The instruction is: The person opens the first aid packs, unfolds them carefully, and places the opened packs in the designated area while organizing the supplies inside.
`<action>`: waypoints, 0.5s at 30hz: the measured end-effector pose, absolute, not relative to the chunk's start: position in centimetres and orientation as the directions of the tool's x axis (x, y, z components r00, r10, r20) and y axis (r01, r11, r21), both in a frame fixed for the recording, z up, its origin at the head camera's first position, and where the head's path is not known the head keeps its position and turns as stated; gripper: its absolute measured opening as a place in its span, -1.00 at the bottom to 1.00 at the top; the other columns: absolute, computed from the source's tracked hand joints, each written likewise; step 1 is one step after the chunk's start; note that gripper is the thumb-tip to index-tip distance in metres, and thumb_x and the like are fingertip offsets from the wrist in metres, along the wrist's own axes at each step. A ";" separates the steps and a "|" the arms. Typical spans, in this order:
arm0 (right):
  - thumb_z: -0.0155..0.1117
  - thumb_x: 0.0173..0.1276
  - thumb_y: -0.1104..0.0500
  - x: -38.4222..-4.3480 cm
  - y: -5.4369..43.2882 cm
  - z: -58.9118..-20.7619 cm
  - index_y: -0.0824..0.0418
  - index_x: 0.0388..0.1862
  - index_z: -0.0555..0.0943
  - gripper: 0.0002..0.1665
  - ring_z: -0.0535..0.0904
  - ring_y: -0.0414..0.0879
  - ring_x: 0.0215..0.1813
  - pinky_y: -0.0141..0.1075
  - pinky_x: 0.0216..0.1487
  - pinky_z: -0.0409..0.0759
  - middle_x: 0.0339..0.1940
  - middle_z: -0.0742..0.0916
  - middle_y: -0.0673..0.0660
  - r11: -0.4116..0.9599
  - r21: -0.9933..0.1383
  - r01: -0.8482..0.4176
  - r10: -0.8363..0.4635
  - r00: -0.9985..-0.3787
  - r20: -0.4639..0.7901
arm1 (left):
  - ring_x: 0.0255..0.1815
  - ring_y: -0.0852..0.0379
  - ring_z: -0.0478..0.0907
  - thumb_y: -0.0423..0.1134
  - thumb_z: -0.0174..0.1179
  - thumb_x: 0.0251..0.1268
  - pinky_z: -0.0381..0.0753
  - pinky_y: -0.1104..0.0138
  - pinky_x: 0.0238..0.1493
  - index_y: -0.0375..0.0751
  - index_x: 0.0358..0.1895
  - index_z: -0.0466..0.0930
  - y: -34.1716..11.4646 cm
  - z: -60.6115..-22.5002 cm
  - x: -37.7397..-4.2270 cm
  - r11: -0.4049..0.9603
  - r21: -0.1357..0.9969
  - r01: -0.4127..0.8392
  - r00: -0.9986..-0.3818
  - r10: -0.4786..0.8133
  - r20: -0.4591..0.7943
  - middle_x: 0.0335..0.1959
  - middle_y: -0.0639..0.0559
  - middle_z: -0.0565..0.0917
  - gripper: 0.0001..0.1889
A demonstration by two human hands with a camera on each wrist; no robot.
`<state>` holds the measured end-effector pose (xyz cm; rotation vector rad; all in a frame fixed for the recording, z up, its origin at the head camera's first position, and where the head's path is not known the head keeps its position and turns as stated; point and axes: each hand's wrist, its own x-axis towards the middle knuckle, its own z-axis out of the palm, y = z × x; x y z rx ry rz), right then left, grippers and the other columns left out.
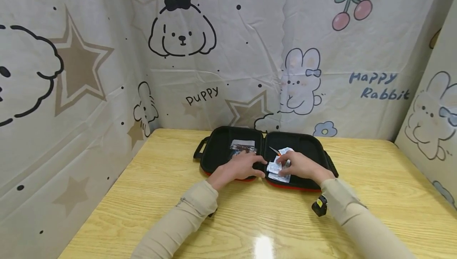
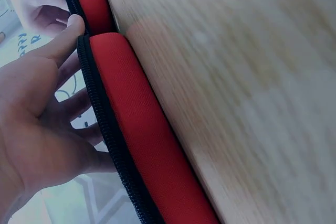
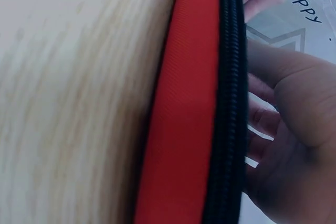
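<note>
A black zip case (image 1: 216, 150) with red outer sides lies unfolded on the table, its two halves side by side. My left hand (image 1: 240, 166) reaches into the left half, fingers spread over clear-wrapped items (image 1: 244, 146), its thumb towards the hinge. In the left wrist view its fingertips dip behind the zipped rim (image 2: 113, 140). Over the right half, my right hand (image 1: 300, 165) holds thumb and forefinger apart above several white printed packets (image 1: 274, 167). A thin pointed tool with an orange part (image 1: 275, 151) lies beside its fingertips. The right wrist view hides those fingertips behind the rim (image 3: 231, 103).
The case stands near the back edge of a wood-grain table (image 1: 257, 215), before a printed cloth backdrop (image 1: 221, 64). A black handle (image 1: 200, 148) sticks out on its left side. A small black device with a yellow mark (image 1: 319, 205) is by the right wrist.
</note>
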<state>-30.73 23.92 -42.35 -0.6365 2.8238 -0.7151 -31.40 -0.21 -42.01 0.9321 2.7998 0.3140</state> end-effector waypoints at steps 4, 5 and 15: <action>0.49 0.18 0.15 -30.6 24.0 -42.7 0.14 -0.16 0.71 -0.76 0.53 -0.08 -0.16 -0.18 -0.08 0.52 -0.10 0.66 0.10 0.790 -0.478 -0.384 -0.439 -0.898 -0.004 | 0.46 -0.24 0.27 0.26 0.19 0.29 0.33 -0.28 0.29 0.34 0.32 0.48 -0.2 -42.1 -31.3 0.777 0.261 0.573 -0.786 0.611 -0.091 0.43 0.04 0.42 -0.47; 0.49 0.18 0.16 -30.6 24.0 -42.7 0.13 -0.16 0.71 -0.76 0.52 -0.07 -0.15 -0.17 -0.08 0.52 -0.06 0.66 0.13 0.791 -0.477 -0.384 -0.436 -0.900 0.001 | 0.46 -0.24 0.26 0.26 0.19 0.29 0.32 -0.29 0.29 0.34 0.32 0.48 -0.2 -42.2 -31.2 0.776 0.265 0.572 -0.786 0.611 -0.093 0.43 0.04 0.42 -0.47; 0.48 0.19 0.23 -30.2 23.6 -42.5 0.14 -0.07 0.73 -0.70 0.52 -0.04 -0.15 -0.17 -0.09 0.53 0.04 0.63 0.20 0.778 -0.481 -0.403 -0.450 -0.893 0.021 | 0.48 -0.27 0.22 0.23 0.21 0.29 0.26 -0.33 0.31 0.32 0.32 0.48 -0.2 -42.1 -31.2 0.781 0.281 0.558 -0.792 0.602 -0.100 0.46 0.00 0.39 -0.47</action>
